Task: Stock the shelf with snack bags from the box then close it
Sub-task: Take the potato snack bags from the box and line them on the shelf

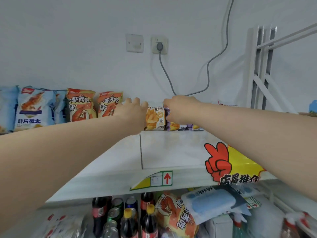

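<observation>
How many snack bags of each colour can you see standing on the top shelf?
Blue shrimp chip bags: 3, the outer two only partly in view
Orange shrimp chip bags: 2
Yellow-and-white fries bag: 1
Purple fries bags: 2, mostly hidden by the right hand
Total: 8

Purple snack bag (173,126) half hidden behind right hand (180,109) — grip unclear; lower-shelf bottles (130,219) cropped, blurred.

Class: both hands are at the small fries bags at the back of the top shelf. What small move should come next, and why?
Probably stand the purple fries bag upright against the yellow fries bag: the right hand grips its top while it leans, and the left hand steadies the yellow one.
</observation>
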